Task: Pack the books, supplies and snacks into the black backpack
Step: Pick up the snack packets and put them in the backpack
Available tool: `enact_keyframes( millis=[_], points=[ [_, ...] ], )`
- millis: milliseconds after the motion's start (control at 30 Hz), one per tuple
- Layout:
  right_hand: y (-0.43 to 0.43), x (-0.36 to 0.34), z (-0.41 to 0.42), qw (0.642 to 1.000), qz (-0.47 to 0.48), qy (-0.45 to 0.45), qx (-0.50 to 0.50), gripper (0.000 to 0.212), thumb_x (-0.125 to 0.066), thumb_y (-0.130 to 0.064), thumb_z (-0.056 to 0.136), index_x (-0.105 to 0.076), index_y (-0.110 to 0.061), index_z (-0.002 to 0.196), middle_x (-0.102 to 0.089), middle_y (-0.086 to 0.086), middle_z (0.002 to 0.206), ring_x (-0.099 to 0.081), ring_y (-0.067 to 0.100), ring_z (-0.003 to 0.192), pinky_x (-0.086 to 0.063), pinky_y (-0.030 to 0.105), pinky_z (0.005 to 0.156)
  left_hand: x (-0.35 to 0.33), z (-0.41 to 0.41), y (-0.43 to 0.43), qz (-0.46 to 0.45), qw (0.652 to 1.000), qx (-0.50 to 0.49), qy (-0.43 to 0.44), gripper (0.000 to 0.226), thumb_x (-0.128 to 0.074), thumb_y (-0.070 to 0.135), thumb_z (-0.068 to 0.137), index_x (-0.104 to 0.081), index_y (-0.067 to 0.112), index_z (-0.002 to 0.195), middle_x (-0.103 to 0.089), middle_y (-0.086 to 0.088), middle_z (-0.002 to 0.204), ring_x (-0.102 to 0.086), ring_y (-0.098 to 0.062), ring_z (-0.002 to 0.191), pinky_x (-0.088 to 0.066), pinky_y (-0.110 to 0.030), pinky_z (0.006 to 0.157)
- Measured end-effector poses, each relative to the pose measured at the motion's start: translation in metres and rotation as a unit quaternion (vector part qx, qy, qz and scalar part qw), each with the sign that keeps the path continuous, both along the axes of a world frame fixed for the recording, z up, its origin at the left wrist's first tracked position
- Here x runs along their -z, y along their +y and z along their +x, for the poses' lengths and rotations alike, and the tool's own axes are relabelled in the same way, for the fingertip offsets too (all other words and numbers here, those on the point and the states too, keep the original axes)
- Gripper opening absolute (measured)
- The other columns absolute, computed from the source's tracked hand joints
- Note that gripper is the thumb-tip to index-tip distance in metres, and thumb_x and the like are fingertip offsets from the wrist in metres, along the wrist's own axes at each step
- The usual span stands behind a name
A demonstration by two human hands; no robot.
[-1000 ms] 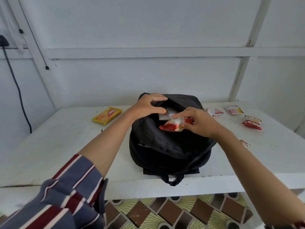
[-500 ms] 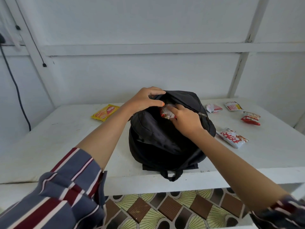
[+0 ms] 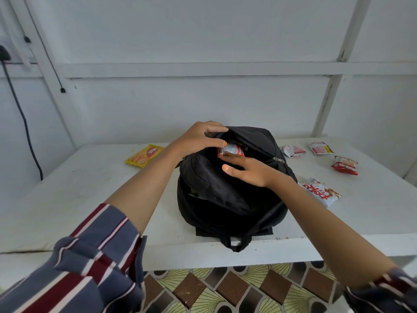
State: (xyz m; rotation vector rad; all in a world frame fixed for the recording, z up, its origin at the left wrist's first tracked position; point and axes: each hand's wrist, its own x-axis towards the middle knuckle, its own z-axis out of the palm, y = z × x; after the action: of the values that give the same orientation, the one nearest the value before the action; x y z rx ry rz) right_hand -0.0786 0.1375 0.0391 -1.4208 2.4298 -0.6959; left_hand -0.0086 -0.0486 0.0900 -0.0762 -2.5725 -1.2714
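Snack (image 3: 231, 151) lies crosswise in backpack (image 3: 225, 199) mouth, touching right hand (image 3: 250, 171), fingers straight, holding nothing; left hand (image 3: 198, 138) grips rim.

White table (image 3: 90, 199) bearing a black backpack (image 3: 221, 199) (near the front edge), a yellow snack packet (image 3: 144, 155) on the left, a red-and-white snack packet (image 3: 320, 192) beside its right, and smaller packets (image 3: 345, 165) farther back.

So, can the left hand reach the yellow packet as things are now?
Probably yes. The yellow packet lies on the table just left of that arm, nothing between; but the left hand holds the backpack open and must let go first.
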Motion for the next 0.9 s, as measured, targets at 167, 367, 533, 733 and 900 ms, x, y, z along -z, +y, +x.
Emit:
enact_keyframes(
  millis=[167,367,533,733,900],
  points=[
    [-0.011,-0.004,-0.018,0.999,0.003,-0.048,0.010,0.060,-0.043,-0.062,0.086,-0.038,-0.038,0.140,-0.030,-0.008,0.151,-0.026,0.011,0.139,-0.017,0.023,0.109,0.000,0.000,0.000,0.008,1.000,0.002,0.003,0.041,-0.069,0.011,0.081,-0.062,0.018,0.120,-0.055,0.009,0.122,-0.051,-0.008,0.116,-0.037,-0.018,0.099],
    [-0.021,-0.003,-0.030,0.998,0.015,-0.052,0.012,0.059,-0.044,-0.061,0.086,-0.039,-0.036,0.140,-0.028,-0.006,0.152,-0.023,0.013,0.140,-0.013,0.024,0.109,-0.001,0.000,0.000,0.003,1.000,0.001,0.009,0.040,-0.068,0.009,0.082,-0.061,0.014,0.121,-0.055,0.007,0.121,-0.052,-0.008,0.113,-0.041,-0.008,0.090],
    [-0.018,-0.003,-0.032,0.999,-0.020,-0.036,-0.001,0.054,-0.054,-0.054,0.086,-0.047,-0.032,0.135,-0.038,-0.007,0.147,-0.031,0.010,0.136,-0.019,0.020,0.105,-0.001,0.001,0.000,0.004,1.000,-0.001,0.003,0.040,-0.067,0.008,0.082,-0.061,0.013,0.121,-0.054,0.007,0.121,-0.051,-0.005,0.111,-0.039,-0.004,0.089],
    [-0.005,-0.005,-0.022,0.995,-0.068,-0.063,-0.029,0.052,-0.067,-0.042,0.081,-0.053,-0.030,0.130,-0.049,-0.010,0.138,-0.042,0.005,0.128,-0.028,0.022,0.107,-0.001,0.002,0.000,0.006,1.000,0.004,-0.014,0.031,-0.063,0.010,0.085,-0.065,0.020,0.114,-0.056,0.011,0.118,-0.053,0.000,0.108,-0.039,-0.009,0.090],
    [0.011,-0.013,-0.011,0.989,-0.084,-0.121,-0.032,0.049,-0.069,-0.023,0.082,-0.054,-0.023,0.129,-0.056,-0.008,0.130,-0.052,0.001,0.113,-0.041,0.005,0.088,0.005,0.008,0.005,-0.061,0.996,0.008,-0.063,0.019,-0.062,0.018,0.084,-0.072,0.034,0.083,-0.063,0.017,0.102,-0.058,-0.004,0.102,-0.041,-0.019,0.092]
  ],
)
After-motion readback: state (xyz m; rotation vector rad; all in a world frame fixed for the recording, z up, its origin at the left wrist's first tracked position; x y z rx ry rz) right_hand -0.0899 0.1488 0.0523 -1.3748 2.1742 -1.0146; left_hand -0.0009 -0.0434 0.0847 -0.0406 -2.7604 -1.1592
